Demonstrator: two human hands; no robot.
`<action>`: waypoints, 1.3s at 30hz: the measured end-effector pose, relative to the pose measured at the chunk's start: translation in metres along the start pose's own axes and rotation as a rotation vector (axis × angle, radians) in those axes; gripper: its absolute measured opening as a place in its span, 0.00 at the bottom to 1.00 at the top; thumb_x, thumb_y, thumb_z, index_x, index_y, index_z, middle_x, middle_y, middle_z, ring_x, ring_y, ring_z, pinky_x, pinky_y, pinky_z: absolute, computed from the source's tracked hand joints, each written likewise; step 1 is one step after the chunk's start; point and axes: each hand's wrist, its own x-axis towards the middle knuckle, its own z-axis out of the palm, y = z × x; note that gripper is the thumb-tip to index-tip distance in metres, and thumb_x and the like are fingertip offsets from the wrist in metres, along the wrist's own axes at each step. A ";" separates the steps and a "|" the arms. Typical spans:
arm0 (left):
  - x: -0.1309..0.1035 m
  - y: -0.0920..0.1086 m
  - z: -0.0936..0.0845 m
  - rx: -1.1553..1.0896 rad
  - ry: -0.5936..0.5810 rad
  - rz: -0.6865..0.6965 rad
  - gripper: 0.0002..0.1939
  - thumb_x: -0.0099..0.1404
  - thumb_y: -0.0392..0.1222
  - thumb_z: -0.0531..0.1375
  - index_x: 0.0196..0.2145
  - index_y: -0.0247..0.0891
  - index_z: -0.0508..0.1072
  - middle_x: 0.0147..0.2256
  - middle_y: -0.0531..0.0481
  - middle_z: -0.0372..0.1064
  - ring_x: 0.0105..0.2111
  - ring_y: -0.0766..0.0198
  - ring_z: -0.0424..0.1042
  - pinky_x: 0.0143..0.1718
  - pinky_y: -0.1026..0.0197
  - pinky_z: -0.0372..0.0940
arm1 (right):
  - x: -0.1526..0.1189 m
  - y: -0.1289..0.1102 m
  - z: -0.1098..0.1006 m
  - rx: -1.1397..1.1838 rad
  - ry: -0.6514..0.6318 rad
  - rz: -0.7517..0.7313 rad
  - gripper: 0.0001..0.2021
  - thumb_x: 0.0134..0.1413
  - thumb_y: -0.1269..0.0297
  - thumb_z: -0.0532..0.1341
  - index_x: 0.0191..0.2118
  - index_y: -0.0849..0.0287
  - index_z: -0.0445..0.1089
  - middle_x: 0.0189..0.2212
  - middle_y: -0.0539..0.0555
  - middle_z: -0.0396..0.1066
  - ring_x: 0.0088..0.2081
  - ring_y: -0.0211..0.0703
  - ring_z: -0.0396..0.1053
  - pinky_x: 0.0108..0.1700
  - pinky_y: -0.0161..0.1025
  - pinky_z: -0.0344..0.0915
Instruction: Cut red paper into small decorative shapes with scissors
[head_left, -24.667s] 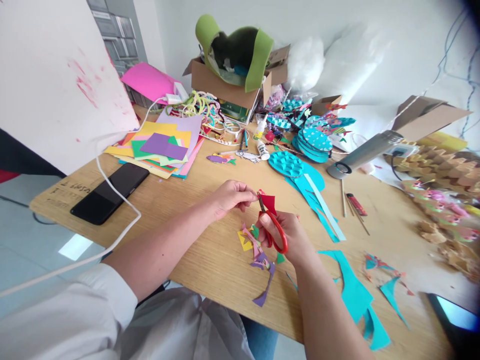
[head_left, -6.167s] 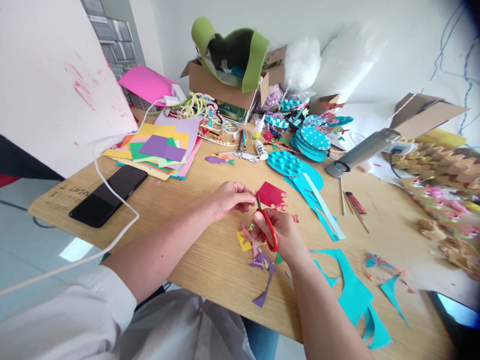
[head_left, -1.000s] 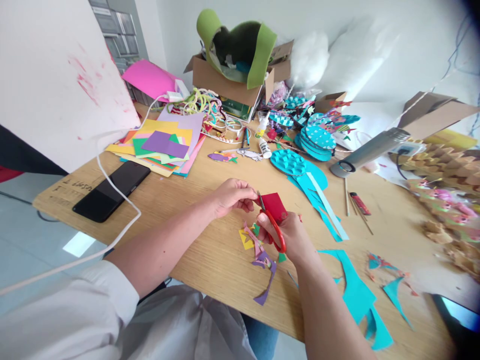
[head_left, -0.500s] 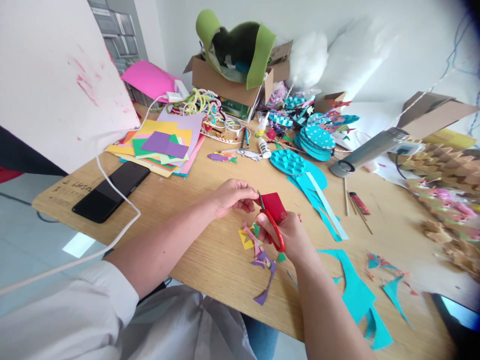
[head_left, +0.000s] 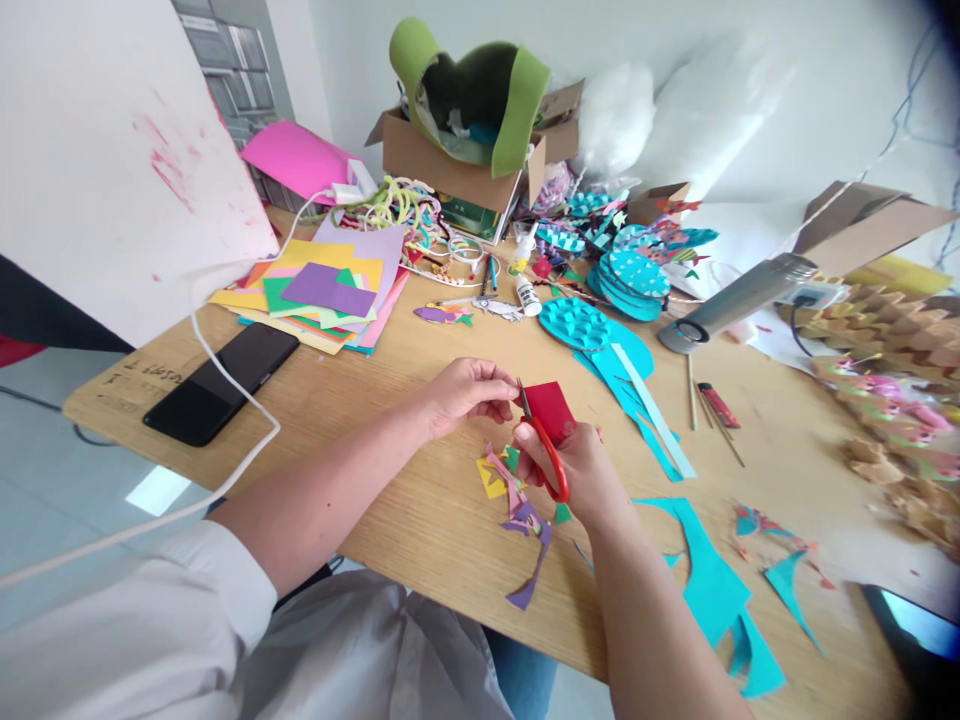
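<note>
In my right hand [head_left: 571, 470] is a pair of scissors [head_left: 556, 470] with red handles, its blades pointing up and away at the edge of a small red sheet [head_left: 549, 408]. My left hand [head_left: 474, 395] pinches the left edge of that red sheet between thumb and fingers, close to the blade tips. Below the hands lie a purple paper scrap [head_left: 536, 570], a yellow scrap [head_left: 491, 480] and small pink and green bits. The exact spot where the blades meet the sheet is partly hidden.
Coloured sheets [head_left: 330, 290] are stacked at the back left, beside a black phone [head_left: 225, 385] crossed by a white cable [head_left: 240, 385]. Turquoise offcuts [head_left: 712, 590] lie at right. Behind stand a white glue bottle [head_left: 529, 297], a metal flask [head_left: 739, 305] and a cardboard box [head_left: 442, 165].
The red sheet has shifted very slightly at the scissors. Both hands keep nearly the same place and hold.
</note>
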 end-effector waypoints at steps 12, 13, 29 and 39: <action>-0.001 0.002 0.000 -0.020 -0.025 -0.014 0.05 0.50 0.30 0.62 0.25 0.31 0.68 0.20 0.50 0.71 0.21 0.67 0.72 0.29 0.64 0.66 | -0.001 -0.001 -0.001 0.002 -0.024 0.014 0.24 0.46 0.44 0.65 0.18 0.60 0.64 0.11 0.50 0.65 0.13 0.35 0.61 0.17 0.31 0.56; -0.001 0.001 0.000 -0.023 -0.029 -0.012 0.05 0.50 0.30 0.63 0.25 0.31 0.68 0.20 0.49 0.71 0.21 0.67 0.72 0.29 0.63 0.66 | -0.001 0.000 -0.001 0.001 -0.025 0.016 0.24 0.46 0.44 0.66 0.17 0.60 0.64 0.11 0.50 0.65 0.13 0.34 0.61 0.16 0.31 0.55; 0.001 -0.001 -0.001 -0.076 -0.012 -0.021 0.08 0.49 0.31 0.67 0.26 0.29 0.70 0.21 0.49 0.72 0.22 0.67 0.73 0.32 0.62 0.67 | 0.002 0.008 0.001 0.082 -0.034 -0.022 0.27 0.47 0.40 0.63 0.17 0.62 0.68 0.12 0.54 0.68 0.15 0.37 0.65 0.17 0.32 0.61; 0.001 0.000 0.001 -0.096 0.028 -0.036 0.08 0.48 0.31 0.67 0.25 0.30 0.71 0.21 0.49 0.72 0.22 0.68 0.72 0.30 0.64 0.66 | 0.002 0.011 0.002 0.157 -0.049 -0.017 0.26 0.49 0.40 0.62 0.19 0.62 0.68 0.14 0.55 0.70 0.15 0.36 0.65 0.18 0.31 0.61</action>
